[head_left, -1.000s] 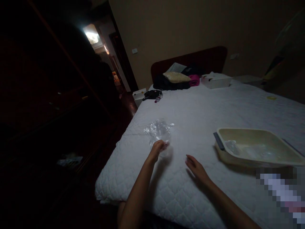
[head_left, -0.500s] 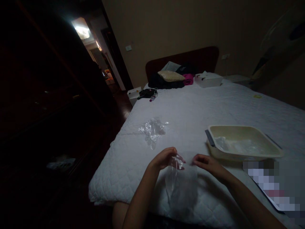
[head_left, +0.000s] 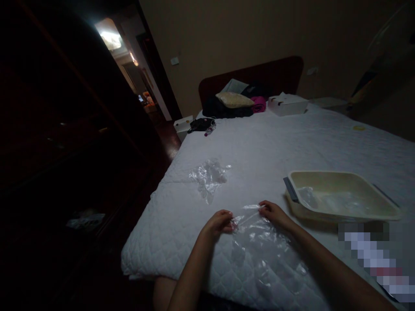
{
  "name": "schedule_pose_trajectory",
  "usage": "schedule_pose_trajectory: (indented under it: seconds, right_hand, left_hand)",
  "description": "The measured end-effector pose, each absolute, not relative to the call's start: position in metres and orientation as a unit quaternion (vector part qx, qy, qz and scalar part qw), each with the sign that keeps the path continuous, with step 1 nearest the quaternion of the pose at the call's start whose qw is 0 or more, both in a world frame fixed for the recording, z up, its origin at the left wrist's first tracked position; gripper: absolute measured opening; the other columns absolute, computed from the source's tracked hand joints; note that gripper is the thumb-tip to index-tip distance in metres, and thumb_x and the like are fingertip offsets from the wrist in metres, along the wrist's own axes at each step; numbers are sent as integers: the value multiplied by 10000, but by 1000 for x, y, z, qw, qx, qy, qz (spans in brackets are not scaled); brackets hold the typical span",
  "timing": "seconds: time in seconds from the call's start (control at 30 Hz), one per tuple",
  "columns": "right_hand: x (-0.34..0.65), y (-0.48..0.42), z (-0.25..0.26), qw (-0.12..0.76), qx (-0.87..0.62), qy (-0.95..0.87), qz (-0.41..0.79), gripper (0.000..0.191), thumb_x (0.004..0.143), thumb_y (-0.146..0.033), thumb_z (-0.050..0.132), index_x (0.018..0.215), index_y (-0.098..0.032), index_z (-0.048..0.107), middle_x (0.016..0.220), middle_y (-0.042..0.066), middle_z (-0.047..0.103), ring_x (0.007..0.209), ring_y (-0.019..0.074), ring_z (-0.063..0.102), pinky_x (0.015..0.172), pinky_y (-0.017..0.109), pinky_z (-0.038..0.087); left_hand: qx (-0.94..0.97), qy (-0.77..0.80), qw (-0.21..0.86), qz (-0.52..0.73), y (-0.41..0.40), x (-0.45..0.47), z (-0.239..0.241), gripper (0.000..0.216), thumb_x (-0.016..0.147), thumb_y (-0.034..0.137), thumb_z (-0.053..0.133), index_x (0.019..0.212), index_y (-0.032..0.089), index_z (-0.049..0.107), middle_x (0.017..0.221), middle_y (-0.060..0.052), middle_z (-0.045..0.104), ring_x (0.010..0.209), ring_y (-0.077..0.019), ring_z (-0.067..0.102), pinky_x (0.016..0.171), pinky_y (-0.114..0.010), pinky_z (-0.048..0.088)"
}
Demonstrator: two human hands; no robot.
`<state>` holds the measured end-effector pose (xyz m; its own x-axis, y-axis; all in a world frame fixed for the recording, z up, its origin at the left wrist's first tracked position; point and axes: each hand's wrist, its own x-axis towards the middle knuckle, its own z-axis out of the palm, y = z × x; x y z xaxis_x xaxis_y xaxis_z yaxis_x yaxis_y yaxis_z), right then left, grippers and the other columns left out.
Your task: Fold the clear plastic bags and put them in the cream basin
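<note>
Between my two hands a clear plastic bag (head_left: pixel 259 242) is stretched at its top edge and hangs down over the front of the bed. My left hand (head_left: pixel 221 222) pinches its left corner. At the upper right edge, my right hand (head_left: pixel 272 213) has its fingers closed on the film. Farther up the bed, beyond my left hand, another crumpled clear plastic bag (head_left: pixel 209 175) lies flat. To the right stands a cream plastic basin (head_left: pixel 343 211) with grey handles; clear plastic bags (head_left: pixel 343 201) lie inside it.
The white quilted bed (head_left: pixel 162 242) fills the middle. A pixelated flat item (head_left: pixel 372 255) lies right of my forearm. At the headboard (head_left: pixel 288 73) are a pillow (head_left: pixel 235 100), a pink roll (head_left: pixel 258 104) and a white box (head_left: pixel 288 105). A dark bag (head_left: pixel 201 125) sits at the left edge.
My right hand has taken hold of the bag's edge, and the film is now spread wider between both hands. My left hand has shifted slightly left and down.
</note>
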<state>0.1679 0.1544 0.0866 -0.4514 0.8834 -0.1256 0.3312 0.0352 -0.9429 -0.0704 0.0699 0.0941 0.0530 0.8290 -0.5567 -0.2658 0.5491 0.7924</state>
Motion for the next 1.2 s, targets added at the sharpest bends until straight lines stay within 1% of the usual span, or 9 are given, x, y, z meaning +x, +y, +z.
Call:
schedule_pose_trajectory:
  seconds: [0.13,0.23,0.33,0.43,0.57,0.67,0.83,1.1,1.2]
  right_hand:
    - [154,175,67,263,-458,-710,466,286,701,-401,538,872,-174,566,600,-35,530,529,120,492,490,245,379]
    - [148,189,66,266,-459,-743,407,292,698,-353,562,924,-169,583,648,-19,559,599,146,525,581,282,423]
    - [147,196,76,281,-460,-768,346,384,714,-327,571,1059,-159,559,879,58,605,793,199,562,726,342,440]
    - [148,181,89,301,-456,-782,299,380,769,-300,527,1124,-167,538,1104,114,547,1014,246,505,867,390,397]
    - [147,122,92,284,-394,-838,247,252,841,-240,440,1029,-173,594,1009,101,595,966,230,533,866,385,413]
    - [141,70,80,236,-301,-902,200,245,858,-176,412,1001,-188,611,931,83,642,865,210,578,789,364,463]
    - [128,29,60,252,-273,-916,154,323,842,-111,402,1103,-196,573,1038,101,642,919,224,589,815,395,471]
    - [127,33,58,263,-321,-883,217,213,865,-196,433,998,-211,599,917,62,664,844,208,599,788,386,470]
    - [129,31,62,257,-329,-878,233,255,856,-173,418,1064,-192,565,966,71,649,893,208,585,831,397,449]
  left_hand:
    - [263,583,647,414,72,-78,84,411,655,334,701,931,163,449,759,-30,619,641,-163,654,548,-256,516]
    - [295,604,604,428,74,-80,81,375,703,324,658,966,163,445,825,-65,633,692,-165,654,616,-287,522]
    - [348,635,529,443,69,-82,81,334,750,294,602,1021,167,454,898,-82,621,758,-172,640,718,-347,508]
    - [425,650,444,447,51,-84,85,314,769,270,581,1063,192,500,1064,-102,580,984,-211,573,901,-420,414]
    - [532,624,393,416,20,-84,87,198,761,244,601,958,223,610,1139,-81,578,1173,-238,440,1043,-436,239]
    - [656,579,335,349,6,-81,82,178,802,215,558,966,234,625,1162,-74,588,1195,-243,434,1036,-432,253]
    - [788,520,189,270,4,-79,70,258,884,233,454,1121,251,555,1214,-77,563,1188,-230,458,983,-427,343]
    - [789,513,163,296,7,-80,63,230,866,211,473,1063,236,588,1129,-88,606,1165,-236,474,946,-452,382]
    - [784,514,160,310,6,-77,65,209,834,205,511,1023,211,602,1117,-91,602,1176,-236,456,958,-451,377]
